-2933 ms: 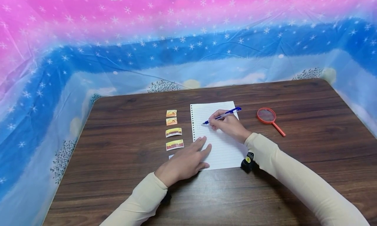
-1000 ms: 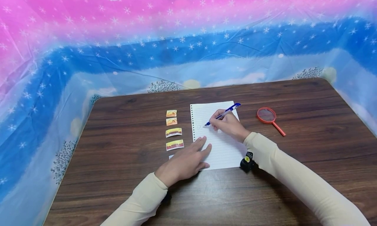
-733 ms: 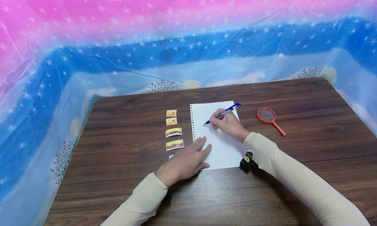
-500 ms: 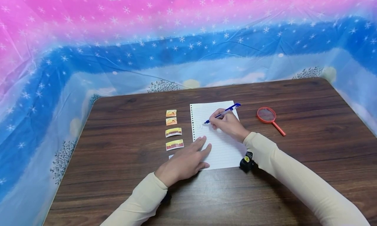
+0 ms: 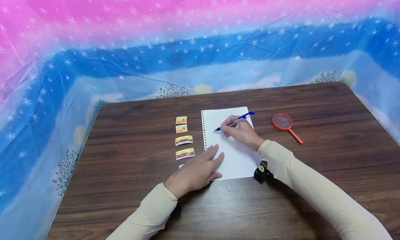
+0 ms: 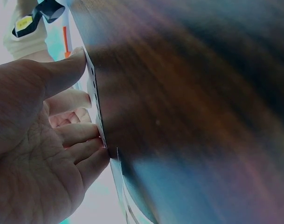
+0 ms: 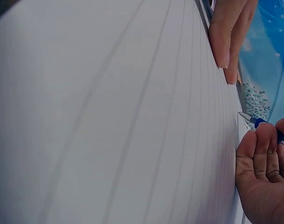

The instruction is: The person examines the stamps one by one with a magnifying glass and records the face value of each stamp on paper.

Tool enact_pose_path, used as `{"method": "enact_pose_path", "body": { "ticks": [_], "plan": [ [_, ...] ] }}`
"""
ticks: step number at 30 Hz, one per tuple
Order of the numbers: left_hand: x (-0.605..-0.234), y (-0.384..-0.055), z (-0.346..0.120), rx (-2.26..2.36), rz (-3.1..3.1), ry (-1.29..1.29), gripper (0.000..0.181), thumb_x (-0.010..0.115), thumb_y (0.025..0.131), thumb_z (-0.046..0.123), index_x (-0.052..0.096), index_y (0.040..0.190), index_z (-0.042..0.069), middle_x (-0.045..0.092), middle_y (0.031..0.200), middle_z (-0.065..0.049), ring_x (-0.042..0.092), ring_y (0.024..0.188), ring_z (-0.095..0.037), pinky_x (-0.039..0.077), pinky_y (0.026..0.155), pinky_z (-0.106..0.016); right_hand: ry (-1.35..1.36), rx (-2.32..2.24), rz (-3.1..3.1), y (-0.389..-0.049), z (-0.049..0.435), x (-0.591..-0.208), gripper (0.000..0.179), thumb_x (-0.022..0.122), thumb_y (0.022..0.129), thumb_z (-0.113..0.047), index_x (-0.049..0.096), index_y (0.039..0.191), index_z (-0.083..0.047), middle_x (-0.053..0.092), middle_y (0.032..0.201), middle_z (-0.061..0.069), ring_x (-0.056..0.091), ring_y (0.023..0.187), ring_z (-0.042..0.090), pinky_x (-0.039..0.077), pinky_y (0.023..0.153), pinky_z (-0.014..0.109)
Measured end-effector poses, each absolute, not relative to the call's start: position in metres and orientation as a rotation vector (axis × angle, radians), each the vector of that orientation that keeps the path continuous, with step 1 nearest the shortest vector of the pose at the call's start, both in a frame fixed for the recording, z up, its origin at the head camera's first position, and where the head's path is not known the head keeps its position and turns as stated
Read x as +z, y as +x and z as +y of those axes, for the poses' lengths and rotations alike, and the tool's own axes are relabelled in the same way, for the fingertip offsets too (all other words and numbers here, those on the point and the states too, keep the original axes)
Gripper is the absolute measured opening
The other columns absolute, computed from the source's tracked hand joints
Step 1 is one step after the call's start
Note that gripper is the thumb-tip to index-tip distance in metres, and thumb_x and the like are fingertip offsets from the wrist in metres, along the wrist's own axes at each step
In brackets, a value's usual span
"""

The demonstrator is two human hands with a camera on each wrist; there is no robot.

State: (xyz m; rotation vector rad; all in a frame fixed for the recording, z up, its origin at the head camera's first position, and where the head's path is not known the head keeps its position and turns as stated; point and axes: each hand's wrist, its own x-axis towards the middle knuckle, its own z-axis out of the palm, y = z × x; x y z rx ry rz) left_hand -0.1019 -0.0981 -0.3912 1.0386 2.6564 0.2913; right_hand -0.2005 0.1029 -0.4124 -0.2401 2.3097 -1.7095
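Note:
My right hand (image 5: 240,132) pinches a blue pen (image 5: 234,122), its tip at the left part of a lined sheet of paper (image 5: 237,163) with punched holes along its left edge. Faint marks show on the paper beside the tip. In the right wrist view the pen (image 7: 259,122) points at the sheet, with the curled fingers under it. My left hand (image 5: 197,168) lies with spread, straight fingers on the sheet's lower left. In the left wrist view the fingertips of that hand (image 6: 44,121) meet the paper's edge.
Left of the sheet, a column of small pictures holds two orange ones (image 5: 181,124) and two yellow-and-red ones (image 5: 184,147); another (image 5: 181,166) is mostly hidden by the left hand. A red magnifying glass (image 5: 290,130) lies to the right on the brown table (image 5: 134,156).
The pen tip has gone through small movements on the paper, and faint marks have appeared there. Most recently it has shifted slightly left. The left hand stays where it was.

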Motion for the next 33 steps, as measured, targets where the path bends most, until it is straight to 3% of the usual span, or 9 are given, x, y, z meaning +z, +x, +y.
{"method": "enact_pose_path", "body": {
  "ticks": [11, 33],
  "plan": [
    [-0.3916, -0.1022, -0.0983, 0.279, 2.642, 1.029, 0.06, 0.056, 0.105, 0.037, 0.042, 0.155, 0.007, 0.026, 0.163, -0.022, 0.025, 0.151, -0.032, 0.03, 0.119, -0.042, -0.269, -1.709, 2.32, -0.2004, 0.1033, -0.4133, 0.016, 0.067, 0.096, -0.017, 0.067, 0.101, -0.002, 0.07, 0.089, 0.016, 0.065, 0.077, 0.02, 0.047, 0.068, 0.024],
    [-0.3913, -0.1015, -0.0976, 0.3, 2.644, 1.003, 0.06, 0.056, 0.104, 0.038, 0.042, 0.155, 0.008, 0.026, 0.163, -0.021, 0.025, 0.151, -0.031, 0.029, 0.119, -0.042, -0.248, -1.674, 2.318, -0.2033, 0.1059, -0.4135, 0.019, 0.068, 0.096, -0.018, 0.066, 0.104, -0.001, 0.071, 0.09, 0.014, 0.066, 0.08, 0.02, 0.049, 0.072, 0.024]
  ]
}}
